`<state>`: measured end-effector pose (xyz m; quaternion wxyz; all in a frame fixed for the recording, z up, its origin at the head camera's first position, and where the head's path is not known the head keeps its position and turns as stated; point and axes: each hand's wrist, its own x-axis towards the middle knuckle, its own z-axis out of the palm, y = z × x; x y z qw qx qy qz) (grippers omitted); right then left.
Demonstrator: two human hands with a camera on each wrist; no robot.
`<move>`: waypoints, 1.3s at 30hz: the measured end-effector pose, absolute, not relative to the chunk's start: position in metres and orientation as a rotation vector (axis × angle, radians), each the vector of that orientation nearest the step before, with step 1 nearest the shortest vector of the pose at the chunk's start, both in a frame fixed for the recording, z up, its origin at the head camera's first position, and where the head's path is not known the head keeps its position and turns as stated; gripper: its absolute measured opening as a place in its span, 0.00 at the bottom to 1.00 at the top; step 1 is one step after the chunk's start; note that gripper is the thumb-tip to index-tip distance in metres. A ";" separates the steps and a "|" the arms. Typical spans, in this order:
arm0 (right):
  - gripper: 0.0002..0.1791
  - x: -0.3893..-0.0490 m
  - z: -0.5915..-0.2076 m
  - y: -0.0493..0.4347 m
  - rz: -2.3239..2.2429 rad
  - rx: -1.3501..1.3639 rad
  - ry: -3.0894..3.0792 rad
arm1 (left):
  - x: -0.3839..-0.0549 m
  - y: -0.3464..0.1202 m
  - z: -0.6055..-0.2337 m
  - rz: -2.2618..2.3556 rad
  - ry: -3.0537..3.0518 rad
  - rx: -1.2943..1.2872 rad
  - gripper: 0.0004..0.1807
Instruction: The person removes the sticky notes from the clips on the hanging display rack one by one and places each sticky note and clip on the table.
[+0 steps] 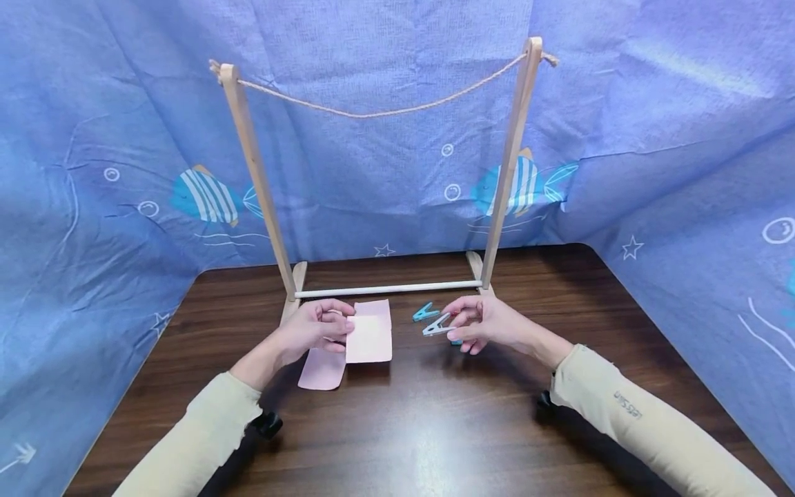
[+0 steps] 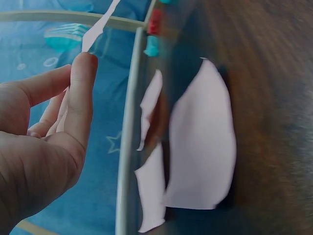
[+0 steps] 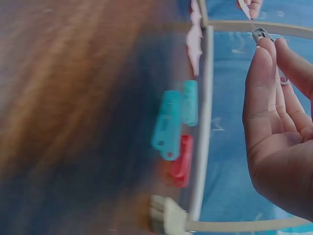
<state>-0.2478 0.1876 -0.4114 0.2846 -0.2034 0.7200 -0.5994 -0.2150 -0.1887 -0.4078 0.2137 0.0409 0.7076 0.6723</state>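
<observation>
In the head view my left hand (image 1: 319, 324) pinches a small pale pink sheet (image 1: 370, 339) by its left edge, above the table. Whether it is paper or cloth I cannot tell. Several more pink sheets lie below it, one large sheet (image 2: 203, 142) plain in the left wrist view. Between thumb and fingertips my right hand (image 1: 481, 323) holds a whitish-grey clothespin (image 1: 437, 326), pointing left toward the sheet. Beneath that hand are a blue clothespin (image 1: 425, 313) and, in the right wrist view, another blue clothespin (image 3: 168, 125) and a red clothespin (image 3: 182, 164).
Behind the hands stands a wooden frame (image 1: 257, 172) with a sagging rope (image 1: 366, 115) between its posts and a white bar (image 1: 391, 288) low down. Everything sits on a dark wooden table (image 1: 447, 428). Blue fish-print curtains (image 1: 385, 186) surround it.
</observation>
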 end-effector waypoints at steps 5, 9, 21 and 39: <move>0.25 -0.245 -0.428 0.181 -1.557 -0.518 1.912 | -0.214 -0.187 -0.422 1.856 1.925 0.131 0.25; 0.25 -0.244 -0.438 0.175 -1.502 -0.511 1.923 | -0.213 -0.187 -0.430 1.848 1.903 0.125 0.24; 0.24 -0.245 -0.446 0.172 -1.453 -0.488 1.951 | -0.210 -0.186 -0.440 1.806 1.870 0.108 0.21; 0.26 -0.258 -0.444 0.173 -1.339 -0.404 2.115 | -0.216 -0.189 -0.443 1.789 1.921 0.056 0.20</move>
